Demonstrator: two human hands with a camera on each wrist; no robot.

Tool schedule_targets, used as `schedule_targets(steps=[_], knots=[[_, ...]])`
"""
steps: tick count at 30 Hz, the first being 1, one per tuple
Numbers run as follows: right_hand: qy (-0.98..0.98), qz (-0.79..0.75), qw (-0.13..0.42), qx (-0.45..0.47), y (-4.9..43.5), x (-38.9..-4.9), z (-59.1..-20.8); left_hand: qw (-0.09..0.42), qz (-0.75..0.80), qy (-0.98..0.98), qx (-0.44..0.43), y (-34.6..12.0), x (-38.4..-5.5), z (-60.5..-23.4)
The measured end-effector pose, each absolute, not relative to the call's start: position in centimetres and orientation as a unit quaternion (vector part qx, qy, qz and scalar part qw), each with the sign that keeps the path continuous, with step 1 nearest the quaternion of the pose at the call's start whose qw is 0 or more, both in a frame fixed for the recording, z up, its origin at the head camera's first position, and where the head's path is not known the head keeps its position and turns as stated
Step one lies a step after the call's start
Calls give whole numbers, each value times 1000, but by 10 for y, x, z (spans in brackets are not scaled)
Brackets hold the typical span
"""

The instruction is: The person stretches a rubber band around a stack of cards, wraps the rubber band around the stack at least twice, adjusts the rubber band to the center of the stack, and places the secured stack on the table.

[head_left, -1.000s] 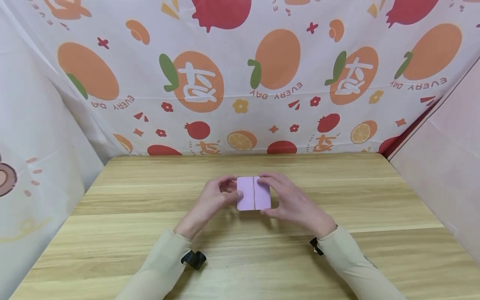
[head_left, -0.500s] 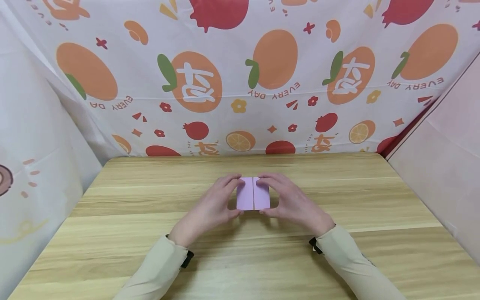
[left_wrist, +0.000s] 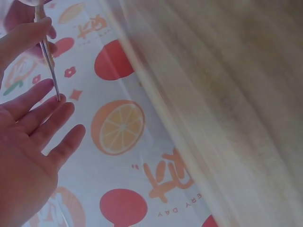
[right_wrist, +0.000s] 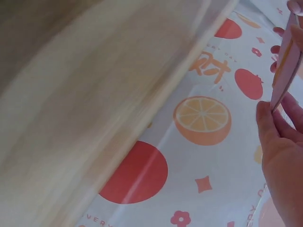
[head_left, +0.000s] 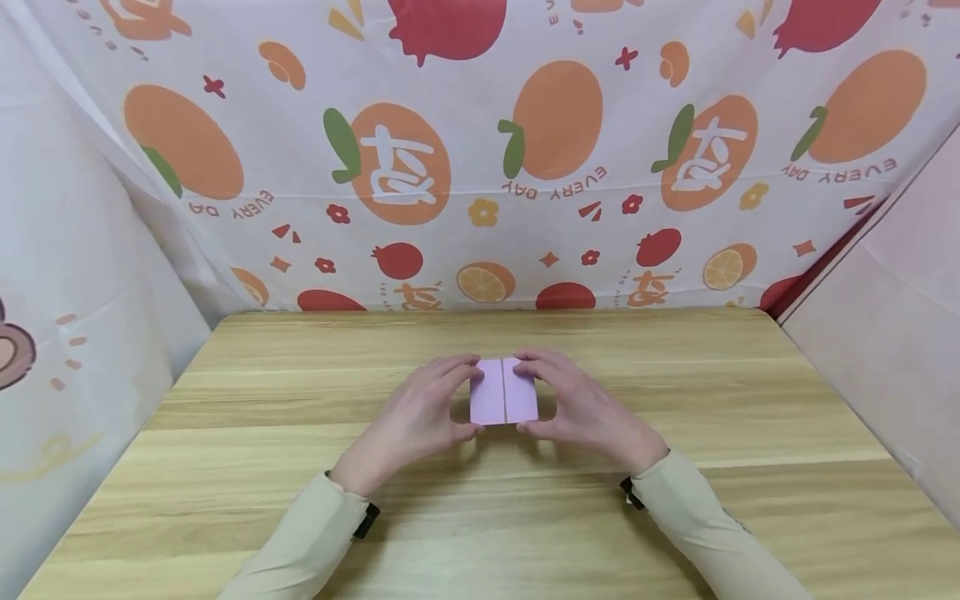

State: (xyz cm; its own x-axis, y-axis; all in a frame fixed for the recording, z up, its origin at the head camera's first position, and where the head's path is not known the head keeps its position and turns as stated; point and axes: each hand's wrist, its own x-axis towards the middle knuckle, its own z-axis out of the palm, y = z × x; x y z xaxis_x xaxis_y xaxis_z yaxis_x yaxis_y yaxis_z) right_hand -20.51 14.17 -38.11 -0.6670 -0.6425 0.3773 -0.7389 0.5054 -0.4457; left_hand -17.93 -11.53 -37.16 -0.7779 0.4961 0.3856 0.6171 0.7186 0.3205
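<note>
A small flat lilac square (head_left: pixel 487 398) with rounded corners is held up in front of me, a narrow line splitting it into two halves. My left hand (head_left: pixel 414 417) grips the left half, thumb at its lower edge and forefinger over its upper corner. Mirroring it, my right hand (head_left: pixel 591 417) pinches the right half by its upper and lower edges. In the left wrist view the square (left_wrist: pixel 49 59) is seen edge-on and thin, with fingers at its lower end. The right wrist view shows the square (right_wrist: pixel 284 71) at a slant, with a yellowish strip along it.
A wood-grain table (head_left: pixel 480 517) spreads beneath both hands. Behind its far edge hangs a white cloth (head_left: pixel 480 158) printed with fruit, and pale cloths close off both sides. Dark wrist straps show at both beige sleeves (head_left: pixel 307 533).
My left thumb has left the face of the left half for its lower edge, and the left forefinger has come onto the upper corner. The right hand keeps its hold.
</note>
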Motion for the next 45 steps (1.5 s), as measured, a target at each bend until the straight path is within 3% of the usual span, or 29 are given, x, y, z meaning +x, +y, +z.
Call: schedule_targets(steps=[7, 19, 35, 45], knots=[[-871, 287, 53, 395, 142, -210, -383, 121, -229, -923, -284, -115, -180, -372], [-879, 283, -49, 382, 148, -219, -391, 29, -209, -932, -296, -112, -186, -377], [-892, 232, -110, 371, 144, -232, -402, -66, -175, -925, -331, -109, -210, -384], [-892, 222, -122, 374, 144, -232, -399, -77, -175, -920, -343, -114, -213, -388]])
